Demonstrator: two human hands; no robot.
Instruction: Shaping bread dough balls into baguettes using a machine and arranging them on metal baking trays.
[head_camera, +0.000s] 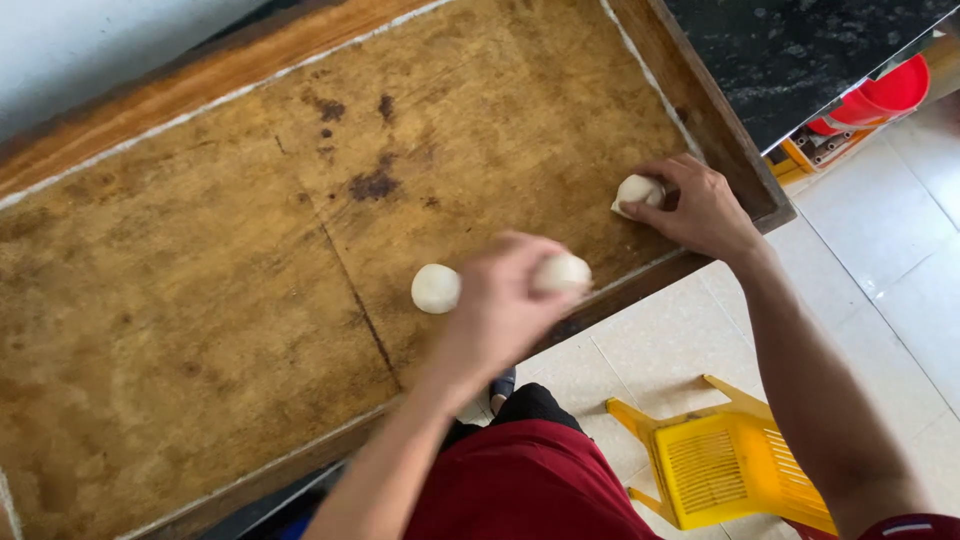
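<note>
L hand grip shut on dough ball; R hand grips dough piece.

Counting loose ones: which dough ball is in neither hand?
The dough ball lying alone mid-board, beside the left hand; the other two are gripped.

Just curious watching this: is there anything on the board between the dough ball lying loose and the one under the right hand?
Yes: in the head view, the left hand holding another dough ball sits between the loose dough ball and the right hand's dough ball.
</note>
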